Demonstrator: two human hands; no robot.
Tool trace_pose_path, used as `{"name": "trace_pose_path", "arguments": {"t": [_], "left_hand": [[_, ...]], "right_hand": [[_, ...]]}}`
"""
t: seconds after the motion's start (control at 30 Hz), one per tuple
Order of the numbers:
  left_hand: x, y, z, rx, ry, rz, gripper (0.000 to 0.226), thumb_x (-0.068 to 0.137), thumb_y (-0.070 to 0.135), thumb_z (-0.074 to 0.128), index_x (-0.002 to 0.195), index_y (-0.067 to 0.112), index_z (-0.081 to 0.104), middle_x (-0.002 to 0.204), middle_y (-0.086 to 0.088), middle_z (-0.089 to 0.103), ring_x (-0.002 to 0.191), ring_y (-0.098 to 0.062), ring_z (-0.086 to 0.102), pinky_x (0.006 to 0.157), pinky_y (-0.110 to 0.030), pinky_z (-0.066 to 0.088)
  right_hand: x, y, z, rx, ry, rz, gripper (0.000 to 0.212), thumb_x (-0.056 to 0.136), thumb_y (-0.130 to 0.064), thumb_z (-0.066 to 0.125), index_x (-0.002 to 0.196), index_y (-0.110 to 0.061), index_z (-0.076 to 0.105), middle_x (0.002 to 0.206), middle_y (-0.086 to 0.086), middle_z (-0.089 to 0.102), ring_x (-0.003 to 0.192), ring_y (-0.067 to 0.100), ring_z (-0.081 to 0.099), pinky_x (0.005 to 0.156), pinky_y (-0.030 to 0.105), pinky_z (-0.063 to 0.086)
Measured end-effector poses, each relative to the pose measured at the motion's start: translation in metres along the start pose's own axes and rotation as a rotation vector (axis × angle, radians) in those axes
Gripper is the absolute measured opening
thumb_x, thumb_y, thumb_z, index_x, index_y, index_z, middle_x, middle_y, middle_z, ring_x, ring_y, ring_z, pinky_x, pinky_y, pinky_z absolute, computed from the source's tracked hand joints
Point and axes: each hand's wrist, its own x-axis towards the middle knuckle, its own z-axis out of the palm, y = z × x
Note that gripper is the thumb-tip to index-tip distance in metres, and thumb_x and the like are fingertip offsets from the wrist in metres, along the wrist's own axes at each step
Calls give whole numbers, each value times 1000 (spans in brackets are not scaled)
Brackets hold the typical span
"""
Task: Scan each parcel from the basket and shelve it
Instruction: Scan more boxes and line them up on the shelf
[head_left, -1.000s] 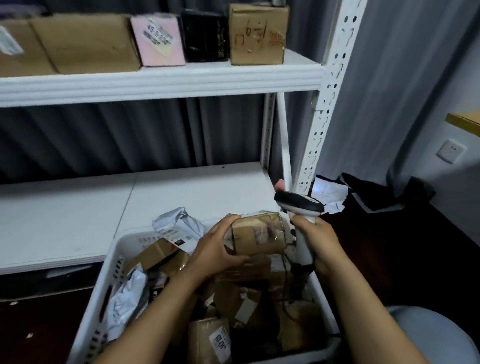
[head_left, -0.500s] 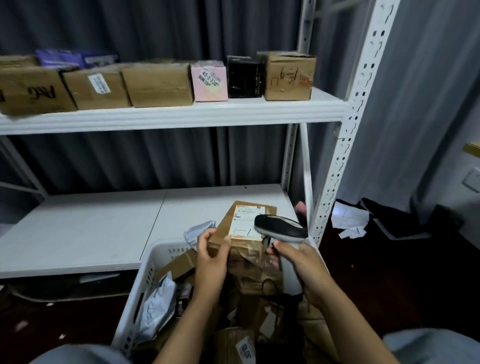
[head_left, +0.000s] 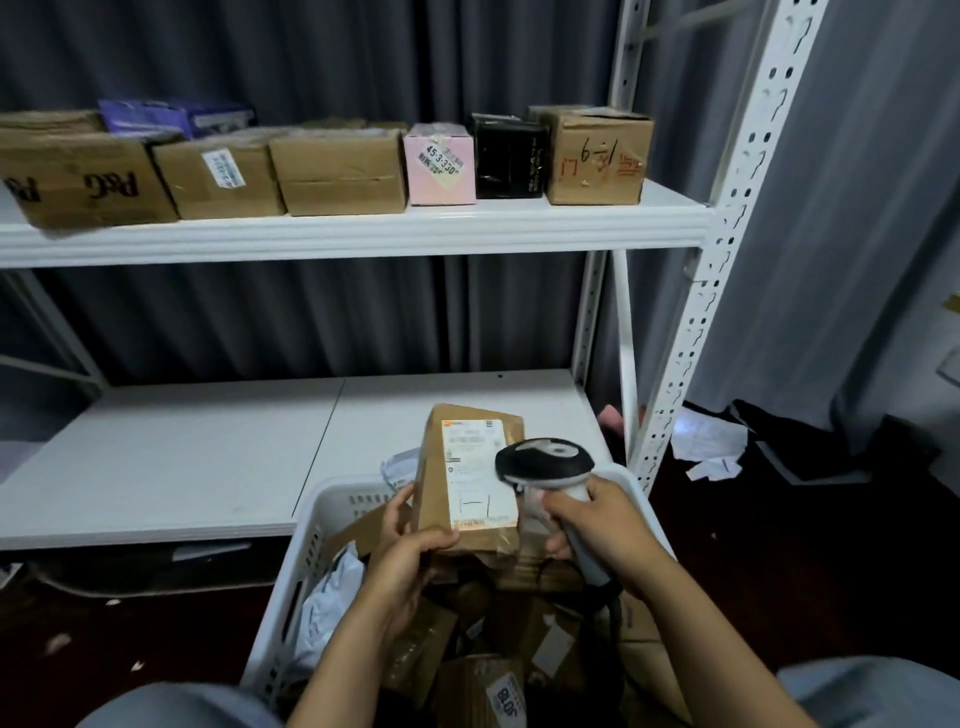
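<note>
Closest to me, the white basket (head_left: 306, 561) sits on the dark floor, heaped with brown parcels (head_left: 415, 654) and a pale plastic mailer (head_left: 327, 608) against its left wall. Above the heap, the left hand (head_left: 410, 551) grips the lower left corner of a brown parcel (head_left: 434, 467), thumb across the front and fingers curled behind it, holding it upright over the basket with its white label (head_left: 478, 467) facing the person. Just to the right, the right hand (head_left: 602, 525) is wrapped round the grip of a handheld scanner (head_left: 543, 460), whose dark head sits just beside the label's right edge; its cable drops down into the basket. Behind the basket runs the lower shelf (head_left: 182, 457), a white board. Above it, the upper shelf (head_left: 363, 234) carries a row of boxes: 3 brown cartons (head_left: 337, 174) on the left, a pink box (head_left: 440, 163), a black box (head_left: 511, 158), and a brown carton with red handwriting (head_left: 597, 156) at the right end, next to the perforated white upright (head_left: 727, 234). A grey curtain (head_left: 311, 322) hangs behind, and crumpled white papers (head_left: 709, 441) lie on the floor to the right.
</note>
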Motion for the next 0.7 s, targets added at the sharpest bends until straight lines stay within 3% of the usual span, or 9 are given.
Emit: {"name": "trace_pose_path", "arguments": {"t": [0.13, 0.27, 0.43, 0.7], "left_hand": [[5, -7, -16, 10, 134, 83, 91, 69, -9, 74, 137, 40, 39, 138, -6, 53, 120, -30, 55, 100, -52, 46], [3, -5, -20, 202, 192, 160, 97, 57, 17, 83, 131, 57, 33, 142, 1, 45, 125, -25, 47, 103, -52, 42], [7, -9, -20, 273, 178, 176, 106, 66, 9, 84, 143, 50, 23, 149, -3, 37, 130, -28, 41, 106, -53, 38], [4, -8, -20, 292, 165, 194, 105, 69, 8, 83, 145, 47, 22, 148, -4, 36, 131, -28, 41, 103, -47, 39]], "right_hand": [[1, -17, -8, 17, 34, -1, 21, 94, -18, 62, 77, -5, 58, 54, 5, 57, 44, 18, 52, 48, 27, 47], [-3, -33, -14, 42, -37, 5, 20, 93, -16, 62, 79, -3, 56, 55, 8, 55, 43, 20, 49, 43, 26, 43], [-9, -46, -17, 83, -30, -3, 20, 93, -15, 62, 78, -5, 56, 57, 10, 53, 41, 19, 48, 42, 25, 43], [-8, -51, -29, 46, 29, -12, 21, 92, -17, 64, 79, -4, 56, 58, 12, 55, 42, 23, 48, 44, 28, 42]]}}
